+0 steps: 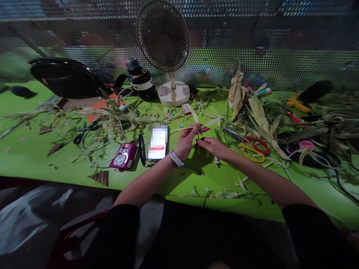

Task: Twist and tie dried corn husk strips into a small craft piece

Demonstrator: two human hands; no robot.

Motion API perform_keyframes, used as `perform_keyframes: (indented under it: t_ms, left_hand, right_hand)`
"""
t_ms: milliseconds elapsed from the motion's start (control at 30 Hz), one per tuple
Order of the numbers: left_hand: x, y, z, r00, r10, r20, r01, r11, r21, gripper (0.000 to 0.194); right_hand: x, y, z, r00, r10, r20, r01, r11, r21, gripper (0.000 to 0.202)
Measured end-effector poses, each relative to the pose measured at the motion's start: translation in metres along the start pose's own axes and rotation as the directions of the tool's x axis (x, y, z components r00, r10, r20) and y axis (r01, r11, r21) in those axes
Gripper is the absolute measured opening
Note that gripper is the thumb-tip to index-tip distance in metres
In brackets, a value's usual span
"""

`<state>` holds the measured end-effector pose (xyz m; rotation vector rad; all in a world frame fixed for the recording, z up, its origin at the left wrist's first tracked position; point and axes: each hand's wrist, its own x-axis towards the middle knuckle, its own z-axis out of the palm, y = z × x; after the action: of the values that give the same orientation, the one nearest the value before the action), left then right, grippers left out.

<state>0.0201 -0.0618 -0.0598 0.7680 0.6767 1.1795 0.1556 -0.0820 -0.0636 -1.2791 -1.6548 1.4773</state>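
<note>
Pale strips of corn husk [192, 113] rise and spread from between my two hands, over the middle of the green table. My left hand [187, 139], with a white band at its wrist, pinches the husk strips. Just to the right and slightly lower, my right hand [211, 145] has its fingers closed on the lower end of the same husk piece. A lit phone [158, 144] lies left of my left hand. Scissors with red and yellow handles [254, 148] rest to the right of my right hand.
A fan [174, 93] and a black bottle [141, 82] stand at the back of the green table [157, 183]. A purple power socket [123, 156] lies left of the phone. Husk piles [260, 116], a yellow glue gun [298, 104] and cables are at the right.
</note>
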Motion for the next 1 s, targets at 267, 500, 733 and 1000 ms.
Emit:
perform_keyframes:
  t_ms: [267, 500, 733, 1000]
  left_hand:
    - [0.004, 0.004, -0.005, 0.998, -0.006, 0.06, 0.0, 0.995, 0.099, 0.031]
    - [0.007, 0.015, -0.009, 0.998, -0.032, 0.059, 0.023, 0.99, 0.141, 0.029]
    - [-0.005, 0.013, -0.003, 0.939, -0.136, 0.317, -0.036, 0.876, 0.48, 0.026]
    - [-0.008, 0.013, -0.001, 0.878, -0.099, 0.468, -0.209, 0.801, 0.56, 0.029]
  right_hand:
    - [-0.01, -0.01, 0.002, 0.989, -0.119, 0.082, 0.126, 0.988, -0.087, 0.042]
    - [-0.021, -0.027, -0.013, 0.979, -0.202, -0.026, 0.176, 0.902, -0.395, 0.041]
    - [-0.013, -0.041, -0.045, 0.895, -0.275, -0.352, 0.178, 0.942, -0.284, 0.041]
    - [-0.002, -0.028, -0.032, 0.937, -0.129, -0.324, 0.165, 0.983, 0.085, 0.049]
